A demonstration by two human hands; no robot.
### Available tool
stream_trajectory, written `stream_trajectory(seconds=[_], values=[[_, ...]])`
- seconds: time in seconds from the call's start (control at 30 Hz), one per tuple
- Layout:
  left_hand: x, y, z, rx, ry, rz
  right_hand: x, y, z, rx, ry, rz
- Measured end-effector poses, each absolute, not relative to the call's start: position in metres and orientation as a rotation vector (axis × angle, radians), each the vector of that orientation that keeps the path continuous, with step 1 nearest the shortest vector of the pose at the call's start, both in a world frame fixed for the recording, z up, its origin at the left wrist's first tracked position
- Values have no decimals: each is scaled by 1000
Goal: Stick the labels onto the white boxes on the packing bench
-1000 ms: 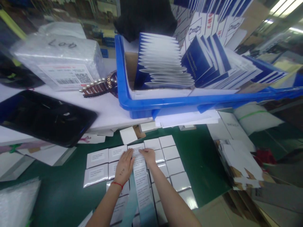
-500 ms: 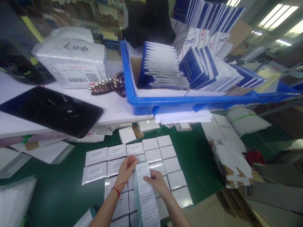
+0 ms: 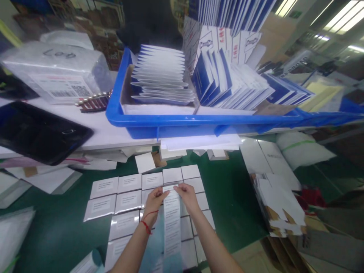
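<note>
A long strip of printed labels (image 3: 171, 223) runs from the bottom edge up to my hands. My left hand (image 3: 155, 201), with a red string at the wrist, pinches the strip's upper left corner. My right hand (image 3: 189, 196) pinches its upper right corner. The strip's top end hangs just above a grid of small white boxes (image 3: 129, 201) laid flat on the green mat (image 3: 233, 197). Several boxes on the left carry labels; those on the right (image 3: 190, 171) look plain.
A blue crate (image 3: 182, 121) of blue-and-white folded cartons sits on a white shelf above the mat. A black tray (image 3: 36, 132) and a wrapped parcel (image 3: 57, 77) lie at left. Flat cartons (image 3: 280, 204) are piled at right. Loose paper scraps lie under the shelf.
My hands pressed the strip's end onto a top-row box, pulled back toward me with the strip, and now hold its end up over the middle of the grid. The view shifted right.
</note>
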State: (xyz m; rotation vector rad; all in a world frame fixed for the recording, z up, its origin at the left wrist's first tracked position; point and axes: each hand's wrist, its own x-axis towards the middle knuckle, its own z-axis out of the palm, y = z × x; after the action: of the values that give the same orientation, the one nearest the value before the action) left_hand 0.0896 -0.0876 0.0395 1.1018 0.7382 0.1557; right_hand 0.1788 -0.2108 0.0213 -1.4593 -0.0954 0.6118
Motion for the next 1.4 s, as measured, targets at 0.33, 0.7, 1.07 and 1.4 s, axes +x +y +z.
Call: stream_trajectory(seconds=[0.33,0.7,1.07,1.4], values=[[147,-110,21,1283,884,275,215,-221,8,-1399,71,640],[152,-82,4,1632,969,297,233,-197,-42,-1670,94,527],[141,-75,13,1904,834,477,236,-190,-35,-1941,10,400],[141,-94,9,2356,177,493,235,-184,-32,-2014,-16,333]])
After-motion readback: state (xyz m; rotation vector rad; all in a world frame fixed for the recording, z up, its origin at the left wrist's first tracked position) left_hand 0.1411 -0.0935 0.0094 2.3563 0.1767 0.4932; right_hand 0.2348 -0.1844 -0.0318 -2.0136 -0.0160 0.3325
